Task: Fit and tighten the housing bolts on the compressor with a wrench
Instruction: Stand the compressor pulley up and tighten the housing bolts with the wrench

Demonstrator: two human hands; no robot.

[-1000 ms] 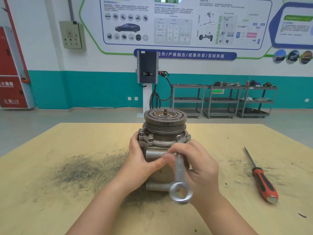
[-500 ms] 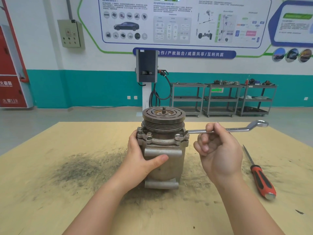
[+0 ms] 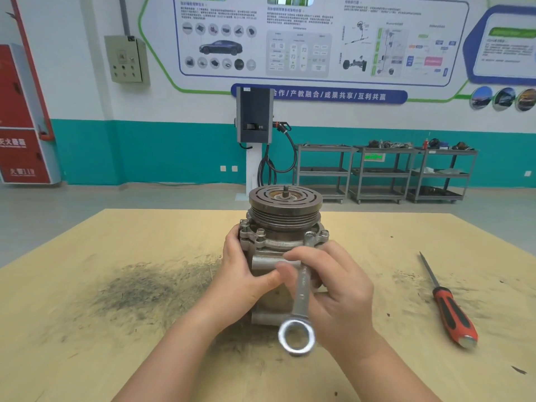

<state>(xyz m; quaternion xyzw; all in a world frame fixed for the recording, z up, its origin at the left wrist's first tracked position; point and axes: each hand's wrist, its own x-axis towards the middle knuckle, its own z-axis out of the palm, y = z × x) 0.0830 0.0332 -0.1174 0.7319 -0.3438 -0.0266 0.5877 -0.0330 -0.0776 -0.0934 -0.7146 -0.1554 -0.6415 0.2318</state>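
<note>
Your compressor (image 3: 282, 250) stands upright on the wooden table (image 3: 116, 285), pulley end up; your left hand (image 3: 246, 278) wraps round its left side, thumb across the front; your right hand (image 3: 338, 294) grips the ring wrench (image 3: 301, 291) by its shank, far ring seated on a housing bolt (image 3: 309, 235) at the front right of the flange, near ring pointing towards you; a red-handled screwdriver (image 3: 451, 311) lies well apart to the right.
</note>
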